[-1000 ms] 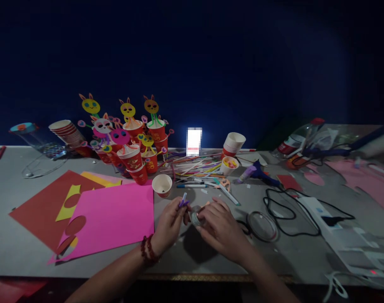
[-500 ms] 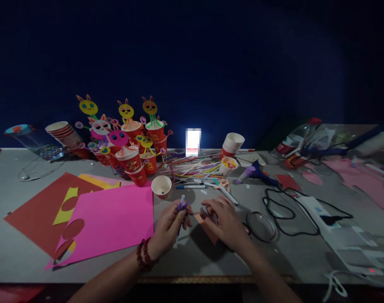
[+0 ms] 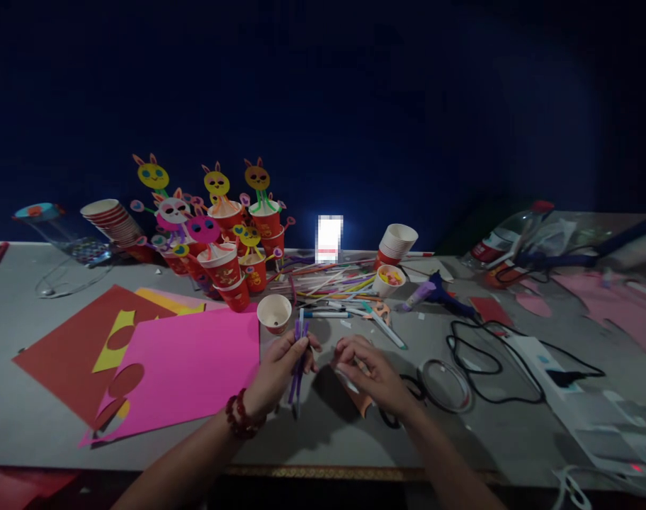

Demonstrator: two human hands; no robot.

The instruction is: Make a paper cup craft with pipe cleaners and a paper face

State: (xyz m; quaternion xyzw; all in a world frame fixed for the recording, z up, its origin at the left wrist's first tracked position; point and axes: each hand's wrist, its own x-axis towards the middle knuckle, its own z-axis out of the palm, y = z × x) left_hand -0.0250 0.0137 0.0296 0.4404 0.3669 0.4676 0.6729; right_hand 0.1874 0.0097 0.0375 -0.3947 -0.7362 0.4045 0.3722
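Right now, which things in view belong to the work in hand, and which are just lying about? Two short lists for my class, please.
Probably in the work:
purple stems, held in the left hand
orange piece, by the right hand; grip unclear
coloured stem pile, likely supply

Seemingly just lying about:
drink bottle
black cord
power strip

Left hand, right hand: moved apart | purple strips: more exposed

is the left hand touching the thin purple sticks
Touching: the head view shows the left hand gripping the thin purple sticks, its thumb lying across them.
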